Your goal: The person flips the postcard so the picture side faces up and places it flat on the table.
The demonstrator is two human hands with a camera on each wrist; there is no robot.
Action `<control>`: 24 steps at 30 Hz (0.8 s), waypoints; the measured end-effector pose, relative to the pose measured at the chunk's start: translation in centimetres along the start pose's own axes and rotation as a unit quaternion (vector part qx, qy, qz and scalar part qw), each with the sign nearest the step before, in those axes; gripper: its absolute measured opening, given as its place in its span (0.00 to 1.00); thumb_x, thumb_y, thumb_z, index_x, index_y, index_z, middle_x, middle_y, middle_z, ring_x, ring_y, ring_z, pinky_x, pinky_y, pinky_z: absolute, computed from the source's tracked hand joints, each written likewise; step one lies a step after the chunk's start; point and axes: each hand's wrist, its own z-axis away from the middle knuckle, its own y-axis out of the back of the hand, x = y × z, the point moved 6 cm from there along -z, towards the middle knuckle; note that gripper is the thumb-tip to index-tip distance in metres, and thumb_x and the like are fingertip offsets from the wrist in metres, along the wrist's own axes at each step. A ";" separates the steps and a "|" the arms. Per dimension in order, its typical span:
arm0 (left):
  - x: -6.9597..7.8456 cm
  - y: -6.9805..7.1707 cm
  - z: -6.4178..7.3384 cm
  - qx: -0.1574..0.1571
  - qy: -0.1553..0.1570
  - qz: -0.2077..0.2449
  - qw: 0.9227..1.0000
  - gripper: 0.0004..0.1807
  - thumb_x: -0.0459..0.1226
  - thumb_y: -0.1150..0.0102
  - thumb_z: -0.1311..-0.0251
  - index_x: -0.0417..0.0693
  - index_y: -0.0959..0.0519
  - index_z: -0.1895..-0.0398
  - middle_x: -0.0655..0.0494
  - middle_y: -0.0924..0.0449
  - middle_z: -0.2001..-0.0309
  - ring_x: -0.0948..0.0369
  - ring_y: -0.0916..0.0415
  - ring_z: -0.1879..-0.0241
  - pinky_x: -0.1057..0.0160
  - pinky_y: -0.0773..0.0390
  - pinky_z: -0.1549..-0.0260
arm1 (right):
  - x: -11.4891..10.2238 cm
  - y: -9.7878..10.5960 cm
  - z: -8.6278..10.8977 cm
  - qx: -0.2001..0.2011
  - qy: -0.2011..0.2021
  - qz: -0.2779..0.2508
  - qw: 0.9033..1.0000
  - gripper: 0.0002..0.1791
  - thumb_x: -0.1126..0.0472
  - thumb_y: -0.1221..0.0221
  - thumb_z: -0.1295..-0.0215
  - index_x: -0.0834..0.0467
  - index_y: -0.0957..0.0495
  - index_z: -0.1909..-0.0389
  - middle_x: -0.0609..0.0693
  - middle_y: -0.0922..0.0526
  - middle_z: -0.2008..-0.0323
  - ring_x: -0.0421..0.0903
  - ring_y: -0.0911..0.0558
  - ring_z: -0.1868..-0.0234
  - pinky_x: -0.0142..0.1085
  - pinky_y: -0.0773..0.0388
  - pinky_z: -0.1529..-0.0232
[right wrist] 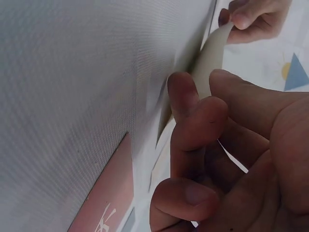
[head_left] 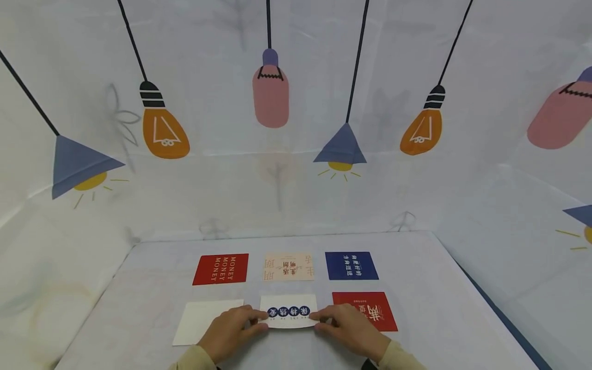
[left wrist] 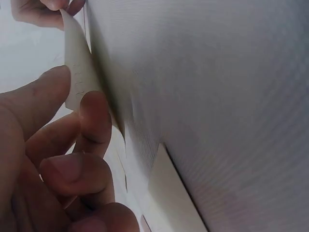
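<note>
A white card [head_left: 289, 301] printed with a row of blue circles lies at the front middle of the table in the head view. My left hand [head_left: 233, 329] pinches one end of it between thumb and fingers. The opposite end is pinched by my right hand [head_left: 352, 330]. Both wrist views show the card [left wrist: 81, 63] slightly curved, with its near edge raised off the white surface. A plain off-white card [head_left: 203, 314] sits partly behind my left hand, and a red card with white characters [head_left: 370, 308] is partly behind my right hand.
Along the back row lie a red card with MONEY lettering [head_left: 221, 269], a cream card [head_left: 289, 266] and a blue card [head_left: 352, 265]. They rest on a white table [head_left: 139, 288]. Behind it hangs a white sheet [head_left: 222, 195] printed with lamps.
</note>
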 end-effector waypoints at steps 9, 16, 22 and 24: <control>-0.3 -0.4 -0.4 -0.033 0.017 0.022 0.999 0.17 0.47 0.31 0.38 0.49 0.11 0.51 0.65 0.14 0.64 0.67 0.30 0.70 0.51 0.19 0.58 | 0.1 -0.6 -0.2 -0.034 -0.011 0.005 0.999 0.14 0.53 0.34 0.33 0.50 0.12 0.49 0.37 0.12 0.60 0.33 0.26 0.70 0.30 0.25 0.67; -0.4 -0.6 -0.4 -0.028 0.015 0.025 0.999 0.17 0.48 0.30 0.39 0.49 0.11 0.52 0.72 0.22 0.72 0.68 0.31 0.72 0.62 0.26 0.67 | 0.2 -0.8 -0.3 -0.039 -0.024 0.011 0.999 0.14 0.52 0.32 0.35 0.49 0.11 0.50 0.33 0.16 0.66 0.33 0.25 0.69 0.30 0.24 0.65; -0.6 -0.2 -0.2 0.009 0.006 0.025 1.000 0.17 0.50 0.29 0.40 0.53 0.12 0.52 0.73 0.27 0.75 0.69 0.31 0.72 0.64 0.28 0.68 | 0.1 -0.9 -0.3 -0.027 -0.024 0.016 0.999 0.14 0.52 0.31 0.37 0.48 0.11 0.52 0.32 0.22 0.70 0.33 0.26 0.69 0.30 0.25 0.65; -0.7 0.3 0.0 0.026 0.015 0.027 0.999 0.17 0.51 0.29 0.41 0.55 0.13 0.52 0.74 0.27 0.74 0.69 0.31 0.72 0.65 0.28 0.69 | 0.0 -0.9 -0.3 -0.019 -0.022 0.013 0.999 0.14 0.53 0.31 0.37 0.49 0.12 0.52 0.33 0.23 0.71 0.33 0.26 0.70 0.30 0.25 0.66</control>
